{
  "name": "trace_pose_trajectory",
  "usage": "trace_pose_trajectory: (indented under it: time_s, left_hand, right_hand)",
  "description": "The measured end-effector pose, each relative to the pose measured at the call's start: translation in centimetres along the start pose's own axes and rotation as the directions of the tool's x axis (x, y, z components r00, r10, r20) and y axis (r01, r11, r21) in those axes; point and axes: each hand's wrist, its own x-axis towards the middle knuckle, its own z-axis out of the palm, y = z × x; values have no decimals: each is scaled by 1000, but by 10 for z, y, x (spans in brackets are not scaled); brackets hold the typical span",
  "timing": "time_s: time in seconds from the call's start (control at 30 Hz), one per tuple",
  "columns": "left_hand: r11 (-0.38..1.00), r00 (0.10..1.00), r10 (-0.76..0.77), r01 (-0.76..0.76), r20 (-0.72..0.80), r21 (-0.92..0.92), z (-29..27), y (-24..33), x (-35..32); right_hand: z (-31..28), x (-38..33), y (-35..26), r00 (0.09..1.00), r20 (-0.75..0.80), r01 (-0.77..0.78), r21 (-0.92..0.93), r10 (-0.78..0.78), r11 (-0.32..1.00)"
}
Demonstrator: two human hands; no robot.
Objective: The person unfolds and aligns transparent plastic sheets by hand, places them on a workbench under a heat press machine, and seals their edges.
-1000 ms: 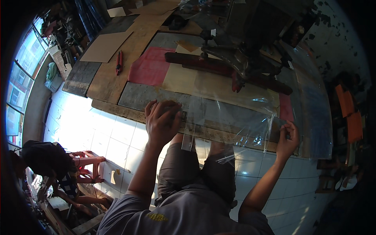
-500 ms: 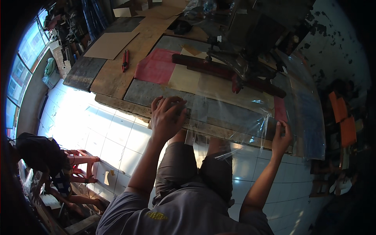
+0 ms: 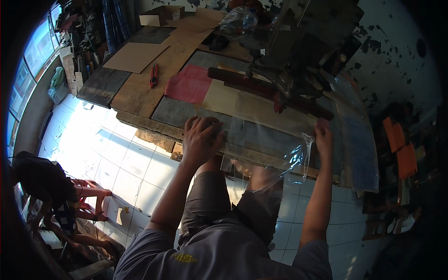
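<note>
A clear plastic sheet point(image 3: 275, 140) lies partly over the grey work plate point(image 3: 179, 111) and hangs past the table's front edge. At its right side, my right hand point(image 3: 323, 137) is closed in a pinch on the sheet, pulling creases into it. My left hand point(image 3: 201, 140) rests on the front edge by the sheet's left side, fingers bent and apart; whether they touch the plastic is hard to tell. Behind the sheet lie a cream sheet point(image 3: 221, 97) and a pink-red sheet point(image 3: 189, 85), under the dark bar point(image 3: 261, 83) of a heavy machine.
A red cutter knife point(image 3: 154, 76) and a cardboard sheet point(image 3: 135, 57) lie on the table's left part. An open carton point(image 3: 161, 16) and a plastic bottle point(image 3: 249, 19) stand at the back. Stacked clear film point(image 3: 361, 154) is at right. Another person point(image 3: 44, 191) sits lower left beside a red stool point(image 3: 95, 198).
My right hand has moved a little inward and away from me with the sheet's edge, and the creases have shifted. My left hand stays at the table edge. The head view has shifted slightly.
</note>
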Motion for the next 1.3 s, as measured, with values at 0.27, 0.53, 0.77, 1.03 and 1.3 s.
trace_pose_trajectory:
  time_s: [0.27, 0.53, 0.77, 1.03, 1.3]
  left_hand:
    - [1000, 1000, 27, -27, -3, 14, 2, -5, -3]
    - [993, 989, -85, 94, 123, -69, -5, 7, 5]
    - [811, 933, -199, 329, 301, -484, 11, 54, 19]
    - [331, 896, -274, 429, 350, -840, -20, 84, 37]
    - [352, 904, -322, 389, 280, -851, -44, 83, 30]
  right_hand:
    - [-9, -8, -18, 986, 129, -144, 306, 109, 941]
    - [-48, -121, -14, 1000, -9, -8, 750, 22, 662]
    - [-72, -147, -38, 964, -259, 252, 828, -56, 502]
    - [-102, -151, -76, 923, -381, 339, 747, -49, 571]
    - [-97, -153, -95, 917, -392, 352, 698, -78, 624]
